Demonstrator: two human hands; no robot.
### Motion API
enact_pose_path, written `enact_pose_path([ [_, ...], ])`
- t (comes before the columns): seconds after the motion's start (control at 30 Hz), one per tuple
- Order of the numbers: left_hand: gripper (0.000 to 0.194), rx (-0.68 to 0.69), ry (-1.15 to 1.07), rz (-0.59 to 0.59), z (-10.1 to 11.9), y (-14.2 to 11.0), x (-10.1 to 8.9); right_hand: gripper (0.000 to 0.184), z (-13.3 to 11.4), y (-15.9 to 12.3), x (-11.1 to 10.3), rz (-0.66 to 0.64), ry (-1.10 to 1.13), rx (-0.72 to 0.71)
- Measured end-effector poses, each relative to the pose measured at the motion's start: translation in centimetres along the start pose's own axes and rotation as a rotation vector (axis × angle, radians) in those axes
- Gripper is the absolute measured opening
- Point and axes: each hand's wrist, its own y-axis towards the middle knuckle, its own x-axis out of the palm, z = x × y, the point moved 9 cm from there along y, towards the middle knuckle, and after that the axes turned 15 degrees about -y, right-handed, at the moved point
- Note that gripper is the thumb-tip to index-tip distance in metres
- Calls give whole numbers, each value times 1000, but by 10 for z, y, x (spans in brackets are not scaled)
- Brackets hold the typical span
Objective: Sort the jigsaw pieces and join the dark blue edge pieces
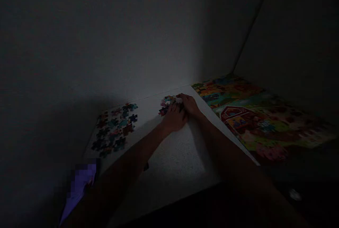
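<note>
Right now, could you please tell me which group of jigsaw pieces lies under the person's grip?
The small heap near the table's far corner, touched by the left grip and right grip; the wider spread lies further left, untouched.

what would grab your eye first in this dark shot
The colourful farm picture with a red barn stands out first, lying at right beside the white surface. Left of centre, jigsaw pieces lie scattered on that surface, while the left hand and right hand rest at a small cluster of pieces near its far edge.
</note>
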Motion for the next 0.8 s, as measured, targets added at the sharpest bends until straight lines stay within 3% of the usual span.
enact_pose_path([
  [0.1, 37, 11, -26, -37, -31, 18, -10, 44, 5, -1, -4, 27, -156, 0],
  [0.2, 40, -70, -37, -16, -69, 22, -21, 39, -6, -7, 9, -98, -279, -171],
  [0.27, 42, -136, -46, -4, -90, 12, -26, 51, -13, -14, 21, -189, -378, -275],
  [0.37, 48, -219, -55, 19, -104, -16, -30, 62, -8, -19, 25, -200, -523, -190],
  [0.47, 55, -284, -56, 25, -95, -53, -28, 63, -1, -21, 21, -165, -565, -37],
  [0.6, 68, -302, -51, -4, -55, -92, -19, 69, -9, -22, 25, -194, -506, -92],
  [0.7, 75, -248, -30, -15, -19, -102, -13, 66, -17, -21, 30, -214, -399, -181],
  [0.8, 71, -212, -12, -22, 7, -95, -6, 58, -24, -17, 33, -235, -197, -242],
])
